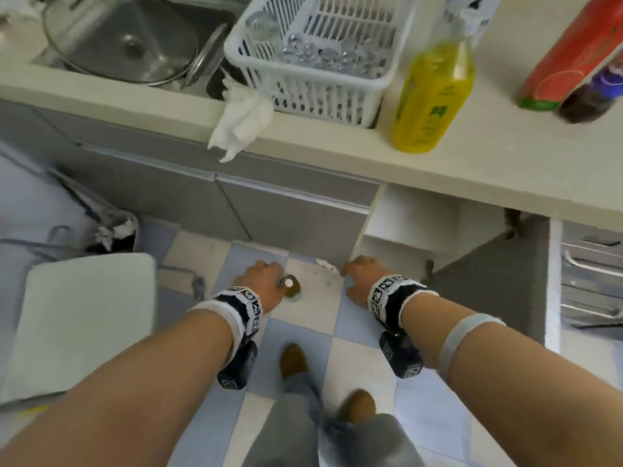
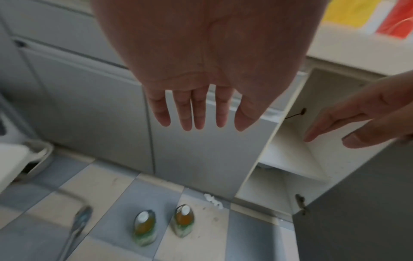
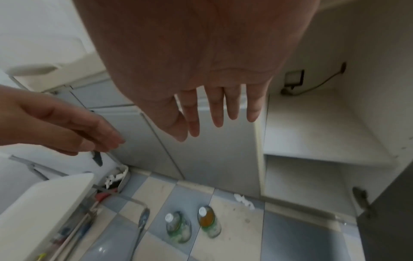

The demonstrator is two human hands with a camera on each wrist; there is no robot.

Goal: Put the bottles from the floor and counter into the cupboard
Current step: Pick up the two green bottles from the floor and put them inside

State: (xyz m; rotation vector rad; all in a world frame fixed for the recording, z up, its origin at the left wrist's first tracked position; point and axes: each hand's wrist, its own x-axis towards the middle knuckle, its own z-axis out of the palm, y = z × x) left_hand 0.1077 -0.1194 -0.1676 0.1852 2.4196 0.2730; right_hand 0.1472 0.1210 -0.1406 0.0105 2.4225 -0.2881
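Hovering slack-fingered, both hands (image 2: 201, 70) (image 3: 196, 61) hang above two floor bottles (image 2: 144, 227) (image 2: 183, 220) beside the open cupboard (image 3: 312, 123).

Floor (image 2: 107, 185) blue-cream checkered; floor bottles (image 2: 144, 227) green-amber, white caps; counter bottle (image 1: 435, 96) yellow.

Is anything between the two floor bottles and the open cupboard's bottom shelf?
Nearly bare: only floor tiles and a white paper scrap by the plinth lie between the bottles and the cupboard, clearest in the right wrist view.

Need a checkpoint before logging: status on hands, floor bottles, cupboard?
Left hand and right hand open, above two floor bottles. Cupboard open. Nothing blocking.
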